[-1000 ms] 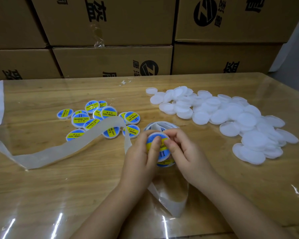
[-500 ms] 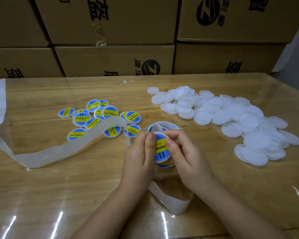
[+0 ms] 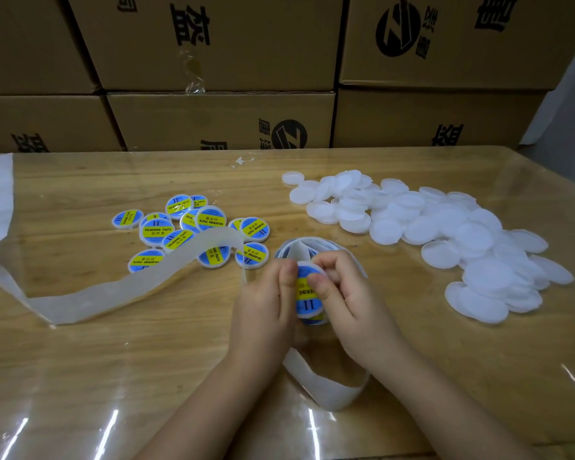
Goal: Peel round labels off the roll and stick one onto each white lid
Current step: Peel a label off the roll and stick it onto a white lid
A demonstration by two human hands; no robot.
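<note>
Cardboard boxes [image 3: 213,44] stand stacked along the far edge of the wooden table [image 3: 80,376]; a bare backing strip [image 3: 113,293] loops over its left side, plain white lids [image 3: 445,234] heap toward the right edge, and labelled lids [image 3: 193,230] cluster left of centre. Mid-table, the left hand [image 3: 263,310] and right hand [image 3: 352,303] together pinch one blue-and-yellow labelled lid [image 3: 307,305], just in front of the label roll [image 3: 296,250].

About twelve labelled lids [image 3: 156,229] lie left of the roll [image 3: 301,249]. One held lid [image 3: 307,303] sits before it, between left hand [image 3: 263,307] and right hand [image 3: 351,302]. To its right are dozens of white lids [image 3: 472,237], too overlapped to count. Behind it stand six boxes [image 3: 213,117].
</note>
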